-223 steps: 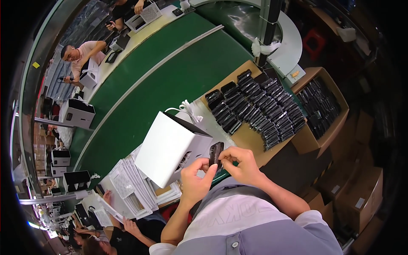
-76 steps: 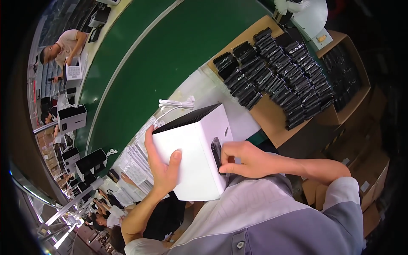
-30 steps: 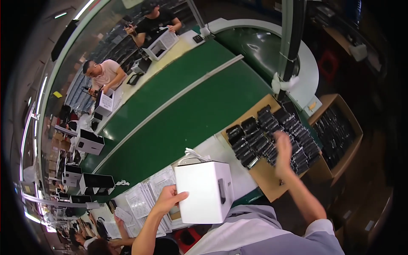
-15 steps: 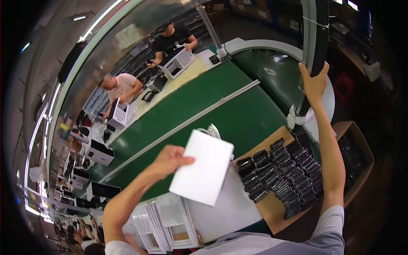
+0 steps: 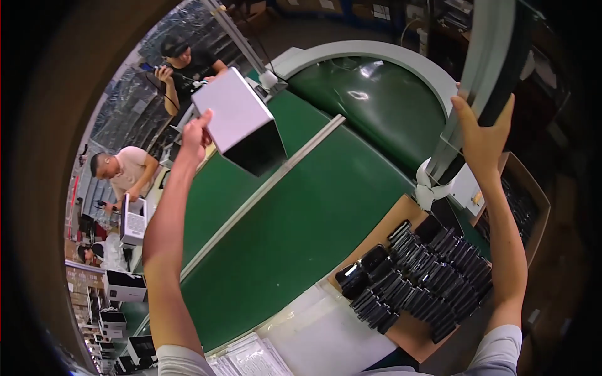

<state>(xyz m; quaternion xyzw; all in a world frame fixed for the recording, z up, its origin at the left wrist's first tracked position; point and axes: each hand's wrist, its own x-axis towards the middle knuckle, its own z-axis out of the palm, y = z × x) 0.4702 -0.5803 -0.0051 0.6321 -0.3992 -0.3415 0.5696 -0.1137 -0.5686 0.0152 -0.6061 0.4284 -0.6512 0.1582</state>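
My left hand (image 5: 197, 136) reaches far out over the green belt. Its fingers are closed on the left edge of a box (image 5: 231, 108), with the thumb on its white face. The box is tilted, and its black side points down toward the belt. At the right, my right hand (image 5: 484, 135) grips an upright metal post (image 5: 471, 116) with a black strip along it, thumb on one side and fingers on the other. White wrapping (image 5: 430, 188) is tied around the lower part of that post.
Rows of small black packed items (image 5: 420, 276) lie on cardboard (image 5: 411, 313) at the near right. White printed trays or sheets (image 5: 248, 357) lie by the near edge. A metal rail (image 5: 263, 194) divides the belt (image 5: 295, 219). Two people sit across it, with white-and-black boxes (image 5: 124, 287) down the left.
My left hand has moved up and left, away from me. A white face with a cable behind it showed before; now the box shows a black side. My right hand stays on the post.
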